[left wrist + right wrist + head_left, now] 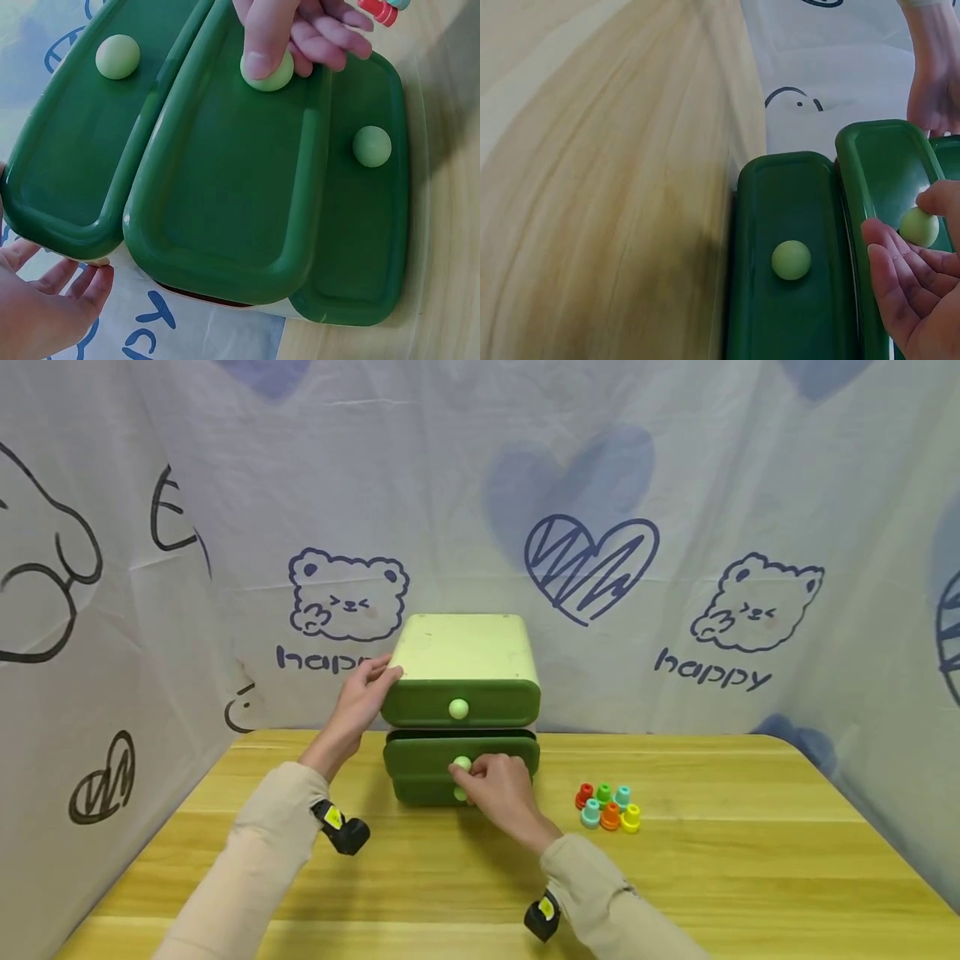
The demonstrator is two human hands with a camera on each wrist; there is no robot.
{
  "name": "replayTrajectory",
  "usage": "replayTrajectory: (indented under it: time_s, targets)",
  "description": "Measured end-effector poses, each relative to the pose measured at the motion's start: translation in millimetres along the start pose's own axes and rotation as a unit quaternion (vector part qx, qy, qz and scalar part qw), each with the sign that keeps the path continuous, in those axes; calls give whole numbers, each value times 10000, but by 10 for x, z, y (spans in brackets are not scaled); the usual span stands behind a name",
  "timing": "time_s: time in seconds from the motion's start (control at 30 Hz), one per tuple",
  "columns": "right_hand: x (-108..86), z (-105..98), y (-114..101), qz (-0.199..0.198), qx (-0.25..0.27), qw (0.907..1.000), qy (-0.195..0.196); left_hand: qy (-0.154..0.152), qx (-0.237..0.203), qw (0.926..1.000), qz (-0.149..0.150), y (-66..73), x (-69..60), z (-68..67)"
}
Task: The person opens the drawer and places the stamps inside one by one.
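Note:
A small cabinet (465, 647) with a pale green top and dark green drawers stands on the table. Its middle drawer (225, 165) sticks out past the top drawer (420, 703) and the bottom drawer (356, 247). My right hand (501, 787) pinches the round, pale knob (919, 227) of the middle drawer between thumb and fingers. Against the cabinet's upper left side rests my left hand (362, 697), fingers extended along it. A dark gap shows above the middle drawer; what it holds is hidden.
Several small coloured cone-shaped pieces (611, 814) stand grouped to the right of the cabinet on the wooden table (720, 860). A white cloth (450, 485) with drawn bears and hearts hangs behind and at both sides.

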State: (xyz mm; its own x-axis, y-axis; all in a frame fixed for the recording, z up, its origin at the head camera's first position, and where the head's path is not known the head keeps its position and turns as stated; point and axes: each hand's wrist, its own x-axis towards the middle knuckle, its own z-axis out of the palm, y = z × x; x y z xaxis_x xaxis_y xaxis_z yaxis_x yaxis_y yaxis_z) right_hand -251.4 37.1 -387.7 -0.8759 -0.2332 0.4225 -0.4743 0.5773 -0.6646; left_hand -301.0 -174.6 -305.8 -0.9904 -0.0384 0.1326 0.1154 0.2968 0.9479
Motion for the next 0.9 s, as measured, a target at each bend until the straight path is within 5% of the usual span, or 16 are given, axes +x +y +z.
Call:
replayTrajectory:
  time_s: [0.9]
  targets:
    - [-385,-67,-165,-8,131,9999,-51,-33,41,10000,82,-3,-2,-1]
